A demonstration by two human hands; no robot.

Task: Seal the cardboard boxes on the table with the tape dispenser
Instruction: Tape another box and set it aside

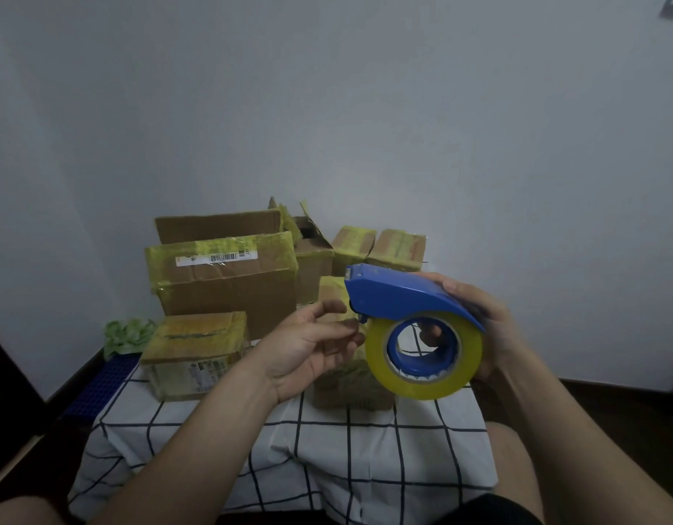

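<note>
My right hand [479,320] grips a blue tape dispenser [399,297] loaded with a yellowish roll of tape [424,358], held up above the table with its cutter end pointing left. My left hand [308,346] hovers just left of the roll, palm up, fingers loosely curled toward the tape's edge; whether they touch it is unclear. Behind both hands stands a small cardboard box [350,388], mostly hidden. A flat taped box [196,354] lies at the left, a large box [228,278] behind it.
The table carries a white cloth with a dark grid [289,449]. An open-flapped box [312,255] and two small taped boxes [376,246] stand at the back by the wall. Crumpled green tape [128,335] and a blue crate [103,384] sit at the left edge.
</note>
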